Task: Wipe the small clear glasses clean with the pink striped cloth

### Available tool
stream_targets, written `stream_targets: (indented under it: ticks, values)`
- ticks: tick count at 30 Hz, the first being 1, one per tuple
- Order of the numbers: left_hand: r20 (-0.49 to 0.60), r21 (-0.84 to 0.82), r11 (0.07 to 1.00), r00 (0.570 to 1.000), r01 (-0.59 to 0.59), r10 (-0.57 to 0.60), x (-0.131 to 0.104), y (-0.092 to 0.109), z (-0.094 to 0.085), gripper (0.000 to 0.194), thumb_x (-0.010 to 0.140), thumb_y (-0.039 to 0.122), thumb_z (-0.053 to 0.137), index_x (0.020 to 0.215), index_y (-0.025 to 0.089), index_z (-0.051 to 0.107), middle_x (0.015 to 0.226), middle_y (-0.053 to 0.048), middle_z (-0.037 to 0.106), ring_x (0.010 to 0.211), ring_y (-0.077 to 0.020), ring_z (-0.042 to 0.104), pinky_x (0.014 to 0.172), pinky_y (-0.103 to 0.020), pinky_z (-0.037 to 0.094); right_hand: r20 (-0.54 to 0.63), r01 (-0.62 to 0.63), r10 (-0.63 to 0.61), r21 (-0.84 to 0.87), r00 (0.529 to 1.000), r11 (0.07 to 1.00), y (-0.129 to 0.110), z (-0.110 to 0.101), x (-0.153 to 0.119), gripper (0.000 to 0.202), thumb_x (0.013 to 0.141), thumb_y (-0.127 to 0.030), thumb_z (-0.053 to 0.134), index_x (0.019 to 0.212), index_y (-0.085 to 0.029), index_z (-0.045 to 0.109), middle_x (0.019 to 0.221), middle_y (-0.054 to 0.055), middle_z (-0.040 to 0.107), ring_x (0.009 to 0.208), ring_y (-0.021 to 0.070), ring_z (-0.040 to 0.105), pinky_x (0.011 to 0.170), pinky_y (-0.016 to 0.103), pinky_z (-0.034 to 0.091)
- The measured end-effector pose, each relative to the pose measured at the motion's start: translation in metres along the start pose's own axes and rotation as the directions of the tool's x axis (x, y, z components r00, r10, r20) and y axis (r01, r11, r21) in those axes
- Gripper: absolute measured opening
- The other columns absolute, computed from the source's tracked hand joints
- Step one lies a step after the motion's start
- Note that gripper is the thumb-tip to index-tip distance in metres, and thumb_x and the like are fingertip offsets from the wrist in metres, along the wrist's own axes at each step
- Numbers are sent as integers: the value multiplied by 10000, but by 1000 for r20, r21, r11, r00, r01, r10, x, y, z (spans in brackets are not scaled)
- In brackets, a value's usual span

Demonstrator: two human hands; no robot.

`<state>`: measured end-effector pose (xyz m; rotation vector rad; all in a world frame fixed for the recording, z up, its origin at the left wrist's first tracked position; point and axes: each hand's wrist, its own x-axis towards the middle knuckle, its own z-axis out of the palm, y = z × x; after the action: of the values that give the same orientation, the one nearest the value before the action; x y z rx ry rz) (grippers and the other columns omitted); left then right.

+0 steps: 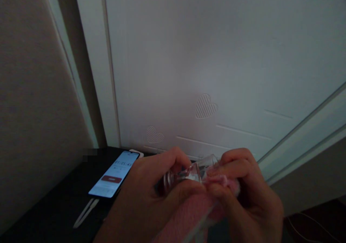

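My left hand (pixel 140 196) is closed around a small clear glass or plastic vessel (pixel 193 172), with thumb in front and fingers behind. The vessel lies tilted, its ridged end toward the left and its clear rim by my right fingers. A pink cloth (pixel 186 214) with a pale stripe hangs below both hands. My right hand (pixel 256 196) pinches a bunched part of this cloth between thumb and fingers, against the vessel's right end. Whether any cloth is inside the vessel, I cannot tell.
A phone (pixel 115 174) with a lit timer screen lies on the dark surface (pixel 62 199) at left. Near it is a white, narrow looped object (pixel 85 213). A white panel (pixel 167 66) with embossed hearts stands behind. A thin pale cord (pixel 310 217) runs at lower right.
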<state>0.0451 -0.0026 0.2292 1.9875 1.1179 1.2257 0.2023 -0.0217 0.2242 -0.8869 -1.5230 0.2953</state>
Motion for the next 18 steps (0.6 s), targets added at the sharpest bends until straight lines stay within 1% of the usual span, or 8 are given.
stream_targets:
  ticks: [1,2,4,5,8,12,16,18]
  values:
    - [-4,-2,1000,1000,5,-5,0,-1,-1,135,723,350,655,735,238,581,542,72,518,471,-93,460,435,-201,337,-38,-2,2,-2,999,1000,2,0,0,137,727,-81,614,704,-216,620,777,-13,495,668,111,500,537,223,387]
    - [-8,-2,1000,1000,6,-6,0,-1,-2,167,702,326,681,828,259,595,585,74,553,501,-98,491,453,-195,361,-77,0,-1,-5,997,1000,4,-1,1,135,733,-84,607,698,-214,609,781,-11,493,684,116,496,547,225,384]
    - [-11,4,1000,1000,4,-4,-2,-2,-4,326,679,301,709,983,304,590,697,66,626,587,-118,553,520,-197,414,-130,0,-1,-10,992,1000,8,-3,1,127,742,-96,600,684,-208,586,788,-8,489,691,122,484,557,229,381]
    - [-7,10,1000,1000,0,0,-2,-3,-5,347,687,300,707,1013,318,591,738,60,650,620,-127,571,548,-202,428,-144,-11,10,-10,990,1000,9,-4,1,125,746,-102,597,679,-205,576,789,-8,486,684,123,478,560,231,382]
    - [14,33,999,1000,-23,23,-2,-3,-7,238,738,315,673,969,334,619,783,63,675,624,-121,579,572,-205,433,-148,-43,42,-4,988,999,12,-7,1,122,753,-108,594,679,-202,569,789,-7,483,671,122,474,569,239,387]
    - [13,65,997,999,-52,51,0,-3,-6,152,757,326,664,901,325,614,761,84,659,622,-105,571,582,-197,413,-185,-13,18,27,982,1000,11,-5,1,118,752,-102,601,691,-203,591,789,-8,476,691,119,475,561,234,376]
    - [59,31,999,998,-12,11,-1,-3,-2,131,833,363,569,953,311,567,729,77,621,640,-105,559,590,-200,402,-260,-1,7,25,966,1000,7,0,2,127,753,-99,601,678,-201,599,759,-13,479,673,113,467,546,235,361]
    - [98,-20,1000,995,18,-16,-2,-3,0,150,874,405,484,921,279,549,685,61,579,611,-108,534,558,-215,381,-265,10,-11,-6,964,1000,7,3,2,120,749,-104,617,685,-204,605,739,-11,489,677,122,473,557,247,365]
